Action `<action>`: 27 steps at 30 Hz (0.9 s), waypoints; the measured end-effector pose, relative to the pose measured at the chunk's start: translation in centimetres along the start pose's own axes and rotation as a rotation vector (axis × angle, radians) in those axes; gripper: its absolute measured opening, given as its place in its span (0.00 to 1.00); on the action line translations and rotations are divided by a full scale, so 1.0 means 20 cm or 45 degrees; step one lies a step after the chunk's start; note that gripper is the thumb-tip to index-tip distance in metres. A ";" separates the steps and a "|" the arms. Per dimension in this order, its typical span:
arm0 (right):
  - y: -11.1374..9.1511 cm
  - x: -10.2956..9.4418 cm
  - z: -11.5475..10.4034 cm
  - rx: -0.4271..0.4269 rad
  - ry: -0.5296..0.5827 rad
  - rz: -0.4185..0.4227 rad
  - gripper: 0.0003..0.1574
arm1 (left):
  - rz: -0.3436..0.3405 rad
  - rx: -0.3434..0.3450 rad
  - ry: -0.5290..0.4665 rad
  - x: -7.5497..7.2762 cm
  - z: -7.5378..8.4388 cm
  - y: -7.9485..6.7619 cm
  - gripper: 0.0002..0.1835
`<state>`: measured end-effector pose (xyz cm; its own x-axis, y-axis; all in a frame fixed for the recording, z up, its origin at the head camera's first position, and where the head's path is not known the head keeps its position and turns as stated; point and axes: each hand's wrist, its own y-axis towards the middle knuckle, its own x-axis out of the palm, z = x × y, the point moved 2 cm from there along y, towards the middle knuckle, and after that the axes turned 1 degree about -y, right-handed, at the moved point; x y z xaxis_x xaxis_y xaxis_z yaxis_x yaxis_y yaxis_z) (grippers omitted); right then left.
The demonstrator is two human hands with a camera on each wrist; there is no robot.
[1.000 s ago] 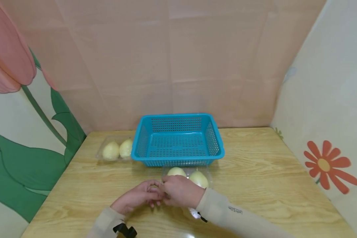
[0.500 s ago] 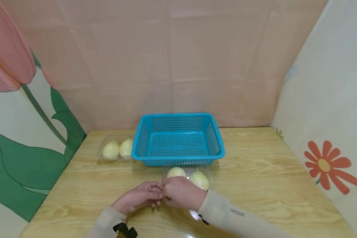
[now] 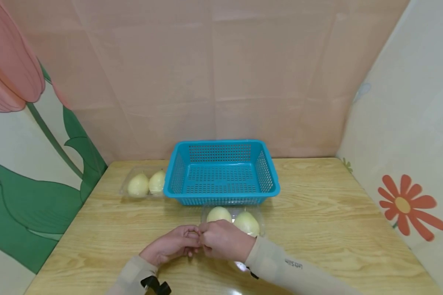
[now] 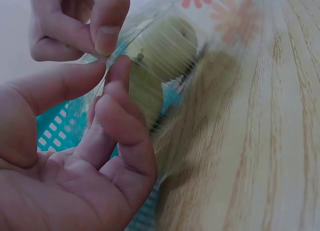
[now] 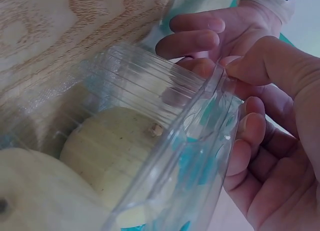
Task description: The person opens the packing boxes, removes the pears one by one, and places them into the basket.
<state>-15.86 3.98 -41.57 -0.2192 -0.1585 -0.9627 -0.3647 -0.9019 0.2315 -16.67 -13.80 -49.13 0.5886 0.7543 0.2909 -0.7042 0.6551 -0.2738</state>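
Note:
A clear plastic clamshell box (image 5: 145, 66) with pale yellow-green pears (image 3: 246, 223) inside lies on the table, just in front of the blue basket. At its left front corner, my left hand (image 3: 171, 243) pinches the rim between thumb and index finger, the other fingers loosely bent. Right against it, my right hand (image 3: 227, 239) grips the same rim with thumb and curled fingers, and covers part of the box in the head view. In the right wrist view, the layered edges of lid and base run up to both sets of fingertips, with a pear (image 5: 115, 151) behind the ribbed plastic.
Behind the box stands a blue perforated basket (image 3: 221, 196) with nothing in it. To its left, another clear box holds two pears (image 3: 138, 185). The wooden table (image 3: 317, 213) meets a pink backdrop at the back and flower-printed sheets at both sides.
Both hands stay at the box's corner with only slight shifts of the fingers; the right hand has come a touch nearer the left fingertips. Box and basket have not moved.

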 end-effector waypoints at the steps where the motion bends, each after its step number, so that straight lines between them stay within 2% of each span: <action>1: 0.00 0.00 0.00 -0.005 0.002 0.006 0.07 | 0.011 -0.004 0.006 0.00 0.00 0.00 0.10; 7: 0.00 0.01 0.00 -0.027 0.002 0.048 0.09 | 0.060 -0.013 0.032 0.01 0.02 0.00 0.08; 27: 0.00 0.02 0.01 -0.059 0.030 0.078 0.13 | 0.063 -0.038 0.029 0.01 0.02 0.01 0.06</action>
<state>-16.12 4.09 -41.88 -0.2186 -0.2225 -0.9501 -0.3086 -0.9079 0.2836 -16.85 -13.45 -48.70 0.5623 0.7864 0.2557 -0.7208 0.6177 -0.3145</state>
